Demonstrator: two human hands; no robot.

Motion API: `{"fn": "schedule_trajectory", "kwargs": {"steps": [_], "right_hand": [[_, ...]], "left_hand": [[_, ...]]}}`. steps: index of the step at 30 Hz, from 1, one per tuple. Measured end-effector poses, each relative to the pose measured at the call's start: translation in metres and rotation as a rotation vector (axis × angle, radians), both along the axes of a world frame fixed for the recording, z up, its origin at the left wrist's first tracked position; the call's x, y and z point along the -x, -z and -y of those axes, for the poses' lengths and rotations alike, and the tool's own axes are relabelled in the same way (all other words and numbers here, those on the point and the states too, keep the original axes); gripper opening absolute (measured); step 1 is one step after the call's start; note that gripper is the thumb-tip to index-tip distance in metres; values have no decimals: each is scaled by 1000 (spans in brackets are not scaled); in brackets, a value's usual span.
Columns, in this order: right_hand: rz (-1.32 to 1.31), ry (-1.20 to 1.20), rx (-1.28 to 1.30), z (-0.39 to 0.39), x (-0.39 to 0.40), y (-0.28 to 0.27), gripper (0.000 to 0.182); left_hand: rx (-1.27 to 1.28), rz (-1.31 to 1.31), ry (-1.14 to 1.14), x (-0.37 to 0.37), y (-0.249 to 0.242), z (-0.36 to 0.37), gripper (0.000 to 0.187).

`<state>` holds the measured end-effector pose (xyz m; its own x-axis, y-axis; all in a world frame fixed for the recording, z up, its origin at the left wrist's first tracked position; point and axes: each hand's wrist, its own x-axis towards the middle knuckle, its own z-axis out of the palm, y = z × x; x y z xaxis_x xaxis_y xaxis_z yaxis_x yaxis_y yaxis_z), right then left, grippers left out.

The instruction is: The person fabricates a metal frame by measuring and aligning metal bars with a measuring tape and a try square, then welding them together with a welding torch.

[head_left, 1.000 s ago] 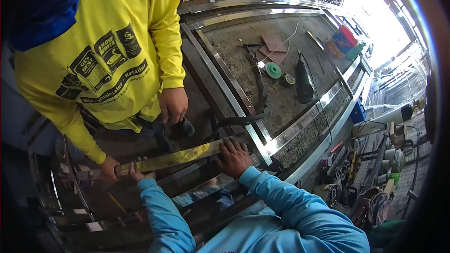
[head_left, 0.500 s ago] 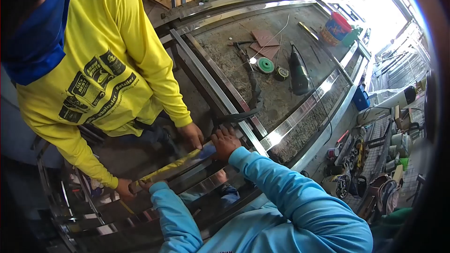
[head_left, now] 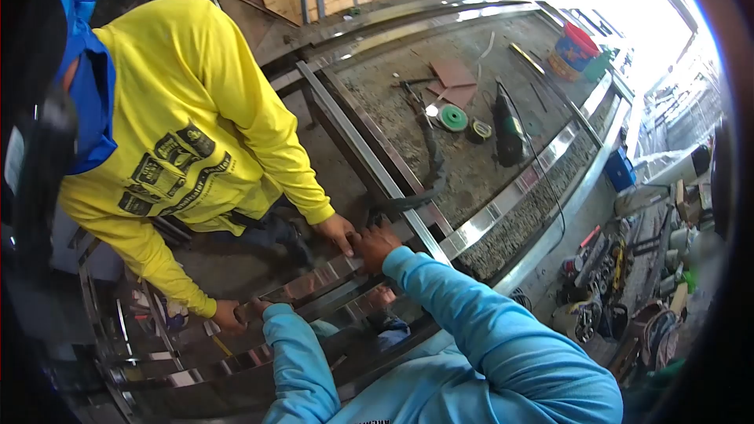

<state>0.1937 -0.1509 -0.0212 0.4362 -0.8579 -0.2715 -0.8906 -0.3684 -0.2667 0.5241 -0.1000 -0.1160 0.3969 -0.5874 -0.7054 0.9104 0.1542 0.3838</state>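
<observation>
— Concrete flooring (head_left: 471, 173) inside a polished steel frame (head_left: 503, 200) was seen behind, with a green disc (head_left: 455, 118) and a grinder (head_left: 509, 137) left lying on it. Where was the steel bar (head_left: 306, 286)?

— It was held level across the lower rails. The right hand (head_left: 375, 245) was closed over its right end; the left hand (head_left: 263, 308) was pressed at its left end, though its grip could not be made out.

— And the other person?

— A co-worker's hand (head_left: 338, 232) was set just beside the right hand, another (head_left: 228, 316) near the left, so the bar seemed steadied from both sides.
</observation>
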Motion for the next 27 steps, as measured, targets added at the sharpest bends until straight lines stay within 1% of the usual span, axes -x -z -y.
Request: {"fn": "schedule_trajectory", "kwargs": {"steps": [2,5,6,9,12,15,21,22,25,27], "right_hand": [[43,9,61,-6,3,4,84],[26,-3,16,-5,6,1,88],[-15,-17,32,-5,5,-3,90],[-40,-47,-73,5,-3,-4,91],[-43,-77,-62,12,-14,6,90],[-46,-101,13,25,-26,14,89],[-101,-78,-27,42,-50,14,87],[-93,-84,-37,43,-52,12,85],[-105,-89,50,53,-60,32,75],[-85,-108,66,63,-64,45,61]], "left_hand": [[7,20,-25,-5,-9,2,40],[2,58,-56,-17,-19,2,41],[-2,70,-72,-23,-21,2,41],[-2,100,-110,-36,-26,8,41],[-1,120,-150,-45,-28,11,41],[-11,137,-171,-53,-27,19,41],[-24,151,-209,-71,-15,33,42],[-24,152,-218,-74,-12,34,42],[-32,152,-221,-80,-1,41,42],[-35,158,-212,-85,5,48,42]]}}
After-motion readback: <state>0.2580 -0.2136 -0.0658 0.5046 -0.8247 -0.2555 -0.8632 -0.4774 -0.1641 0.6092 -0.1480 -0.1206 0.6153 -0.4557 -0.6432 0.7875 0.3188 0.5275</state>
